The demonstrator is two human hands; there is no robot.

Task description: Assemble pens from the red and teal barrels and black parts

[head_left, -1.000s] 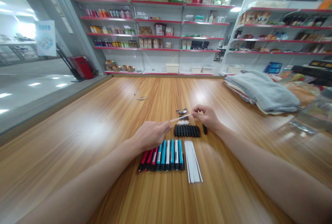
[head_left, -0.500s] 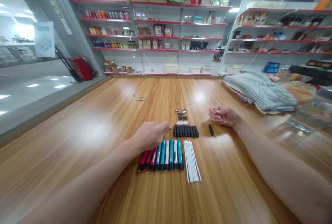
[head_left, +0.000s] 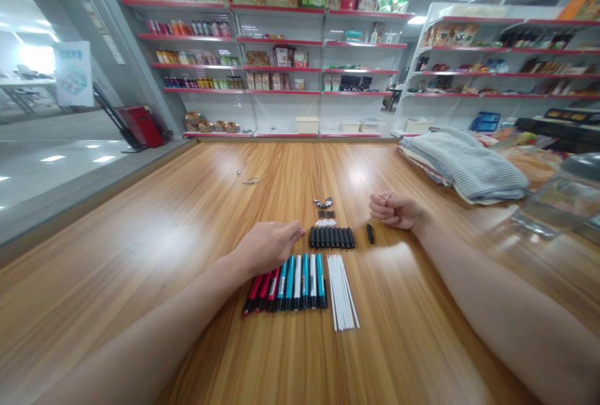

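Observation:
My left hand [head_left: 267, 245] lies palm down on the wooden table [head_left: 154, 249], fingers stretched toward the right, over the upper ends of a row of red, teal and white pen barrels [head_left: 285, 283]. Nothing shows in it. My right hand [head_left: 394, 210] is a loose fist resting on the table, with a thin pale piece poking out above the fingers. Between the hands lies a row of black caps [head_left: 330, 237], and a single black cap [head_left: 370, 234] sits just left of my right wrist. A bundle of white refills [head_left: 342, 291] lies beside the barrels.
Beyond the caps are small white tips [head_left: 324, 222], dark bits [head_left: 327, 214] and metal parts [head_left: 323, 202]. Folded striped cloth [head_left: 469, 167] and a clear container [head_left: 557, 199] stand at the right. A wire ring [head_left: 250, 180] lies far left. Stocked shelves [head_left: 281, 67] line the back.
A second ago both hands held a white refill in the air between them. The hands have parted: the left sank onto the barrels, the right drew back to the right, closed.

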